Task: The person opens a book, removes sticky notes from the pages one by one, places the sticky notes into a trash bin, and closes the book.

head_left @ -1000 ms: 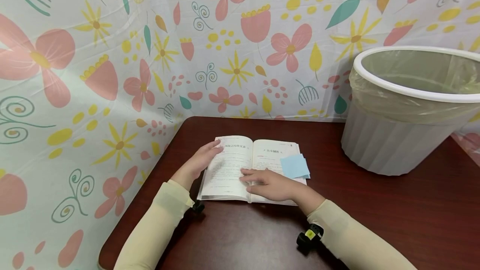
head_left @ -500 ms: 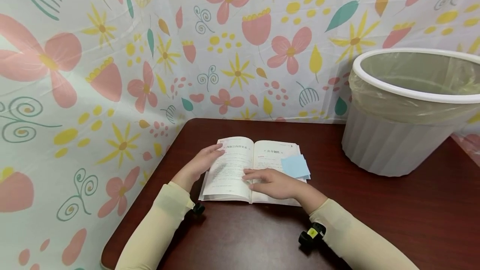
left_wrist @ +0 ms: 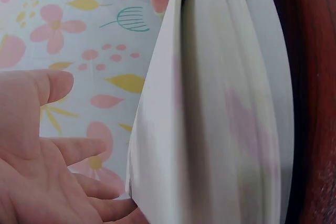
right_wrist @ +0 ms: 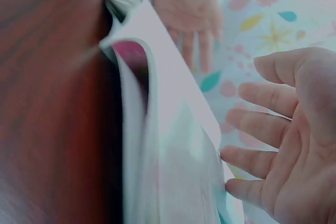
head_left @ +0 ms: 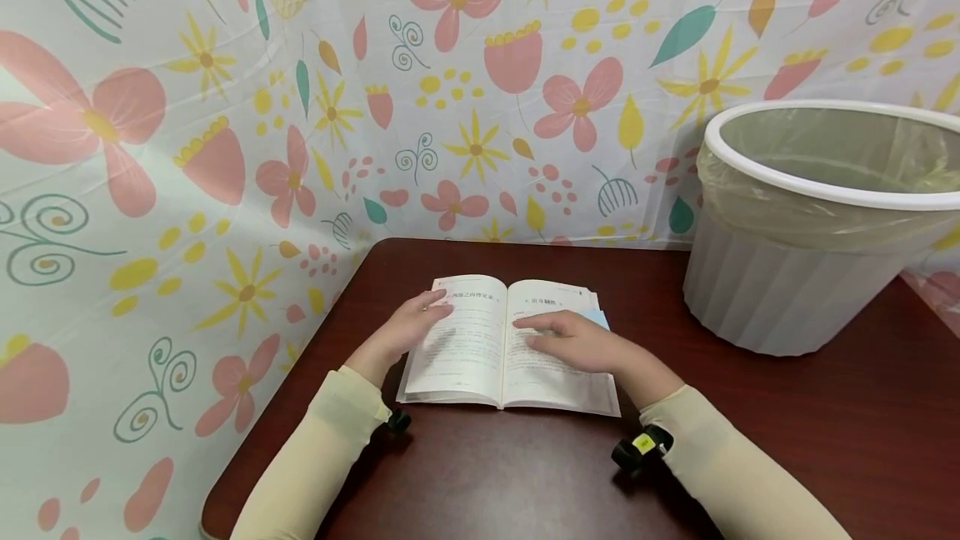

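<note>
An open book (head_left: 461, 357) with printed pages lies on the dark red table. My left hand (head_left: 401, 332) is at its left edge, fingers loosely extended over the upper left page. In the left wrist view, lower fingers of the left hand (left_wrist: 37, 150) reach the page edge. Over the right page is my right hand (head_left: 577, 344), fingers extended toward the gutter. The right wrist view shows two fingertips of the right hand (right_wrist: 299, 135) at the page surface. A light blue sticky note (head_left: 597, 317) shows at the right page's edge, mostly hidden behind the right hand.
A grey bin (head_left: 780, 290) with a white rim and a clear liner stands at the right of the table (head_left: 450, 473). Flower-patterned cloth (head_left: 465, 107) hangs behind and to the left. Black wrist devices (head_left: 642, 448) sit below both wrists.
My right hand has moved right and away from me, from the gutter onto the right page, covering most of the blue sticky note. My left hand has stayed nearly still.
</note>
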The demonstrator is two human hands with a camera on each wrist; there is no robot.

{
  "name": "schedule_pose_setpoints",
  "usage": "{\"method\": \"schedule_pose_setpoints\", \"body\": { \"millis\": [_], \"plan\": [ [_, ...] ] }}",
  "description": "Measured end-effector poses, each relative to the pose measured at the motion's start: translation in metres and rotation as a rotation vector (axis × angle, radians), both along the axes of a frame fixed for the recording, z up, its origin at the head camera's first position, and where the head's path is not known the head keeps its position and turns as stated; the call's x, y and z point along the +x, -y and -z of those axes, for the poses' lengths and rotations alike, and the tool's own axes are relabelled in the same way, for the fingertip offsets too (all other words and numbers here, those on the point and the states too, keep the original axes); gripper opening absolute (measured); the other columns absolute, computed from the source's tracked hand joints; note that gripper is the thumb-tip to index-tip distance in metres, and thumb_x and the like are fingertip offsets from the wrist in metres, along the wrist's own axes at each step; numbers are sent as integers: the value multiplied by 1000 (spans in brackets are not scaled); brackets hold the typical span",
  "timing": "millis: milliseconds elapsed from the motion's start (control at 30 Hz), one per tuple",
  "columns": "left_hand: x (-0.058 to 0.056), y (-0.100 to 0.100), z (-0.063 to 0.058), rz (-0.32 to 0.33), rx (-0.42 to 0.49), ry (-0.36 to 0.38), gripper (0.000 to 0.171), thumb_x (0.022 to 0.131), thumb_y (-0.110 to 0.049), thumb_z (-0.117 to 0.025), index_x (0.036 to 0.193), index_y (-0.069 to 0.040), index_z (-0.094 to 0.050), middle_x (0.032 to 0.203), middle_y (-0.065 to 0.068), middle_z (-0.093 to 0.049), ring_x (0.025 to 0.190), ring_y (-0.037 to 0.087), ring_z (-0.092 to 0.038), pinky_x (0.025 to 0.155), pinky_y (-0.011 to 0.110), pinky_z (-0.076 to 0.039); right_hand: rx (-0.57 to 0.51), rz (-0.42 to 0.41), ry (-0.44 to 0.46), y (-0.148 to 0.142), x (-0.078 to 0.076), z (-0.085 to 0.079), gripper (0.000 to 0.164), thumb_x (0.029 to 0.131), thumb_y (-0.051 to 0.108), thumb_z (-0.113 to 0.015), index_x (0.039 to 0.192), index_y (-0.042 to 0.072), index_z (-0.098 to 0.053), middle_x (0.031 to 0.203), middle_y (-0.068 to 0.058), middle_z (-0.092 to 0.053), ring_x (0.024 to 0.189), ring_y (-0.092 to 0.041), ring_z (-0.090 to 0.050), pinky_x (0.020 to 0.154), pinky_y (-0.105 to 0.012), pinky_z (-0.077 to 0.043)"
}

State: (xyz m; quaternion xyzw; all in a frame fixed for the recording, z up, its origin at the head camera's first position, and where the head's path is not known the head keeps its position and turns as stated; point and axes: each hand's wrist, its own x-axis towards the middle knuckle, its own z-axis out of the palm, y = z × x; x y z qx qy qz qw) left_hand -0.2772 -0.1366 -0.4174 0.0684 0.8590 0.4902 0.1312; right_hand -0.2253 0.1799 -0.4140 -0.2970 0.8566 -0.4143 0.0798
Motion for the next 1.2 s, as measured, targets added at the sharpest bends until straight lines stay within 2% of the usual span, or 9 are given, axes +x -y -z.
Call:
{"method": "schedule_pose_setpoints", "body": {
  "millis": [133, 233, 400, 500, 633, 833, 967, 1100, 1200],
  "plan": [
    [3, -2, -2, 22, -46, -35, 65, 101, -46, -60, 160, -24, -41, 175, 10, -14, 163, 32, -7, 129, 60, -13, -8, 41, -3, -17, -8, -4, 42, 106, 25, -57, 143, 4, -61, 148, -10, -61, 144, -33, -50, 117, -56, -40],
    [5, -5, -5, 56, -69, -52, 65, 101, -48, -60, 159, -26, -41, 173, 7, -22, 161, 32, -16, 128, 59, -19, -6, 80, 6, -28, -12, -6, 42, 106, 25, -58, 142, 3, -62, 148, -11, -61, 145, -34, -48, 118, -57, -39],
    [8, -12, -11, 145, -105, -104, 65, 101, -50, -59, 159, -25, -42, 168, 1, -34, 156, 30, -32, 126, 53, -29, 39, 119, 7, -42, -19, -4, 42, 105, 27, -59, 142, 6, -63, 147, -10, -62, 146, -34, -47, 119, -59, -37],
    [8, -20, -15, 210, -107, -129, 66, 102, -49, -59, 159, -21, -42, 167, 0, -37, 156, 28, -34, 126, 51, -30, 68, 122, 15, -48, -22, -1, 43, 105, 27, -59, 143, 7, -62, 145, -11, -63, 143, -35, -50, 118, -59, -38],
    [3, -34, -17, 300, -133, -146, 68, 102, -50, -59, 160, -20, -40, 166, -1, -38, 156, 27, -33, 125, 49, -31, 117, 145, 24, -55, -24, 1, 47, 105, 32, -59, 145, 8, -60, 144, -13, -63, 141, -36, -52, 116, -60, -39],
    [-13, -64, -28, 429, -308, -162, 72, 100, -58, -57, 160, -24, -39, 166, -3, -38, 156, 21, -33, 126, 46, -31, 208, 226, 14, -64, -26, 5, 51, 104, 40, -58, 145, 8, -60, 147, -15, -60, 140, -38, -51, 114, -61, -42],
    [-22, -88, -36, 523, -425, -139, 78, 95, -60, -64, 160, -25, -40, 166, -4, -38, 157, 20, -31, 127, 45, -29, 239, 265, 4, -67, -27, 5, 50, 104, 39, -59, 140, 4, -64, 141, -17, -64, 134, -38, -57, 110, -58, -47],
    [-26, -113, -38, 636, -557, -112, 90, 88, -59, -74, 162, -25, -35, 172, 1, -27, 159, 21, -24, 129, 45, -25, 265, 286, 2, -69, -27, 6, 49, 103, 37, -59, 135, 1, -67, 138, -20, -66, 130, -39, -60, 106, -57, -50],
    [-27, -130, -35, 702, -650, -112, 98, 84, -59, -77, 163, -24, -32, 174, 7, -17, 161, 23, -19, 129, 46, -23, 283, 300, 3, -72, -28, 7, 48, 103, 36, -59, 134, 0, -68, 136, -22, -66, 128, -40, -59, 105, -57, -50]
  ]
}}
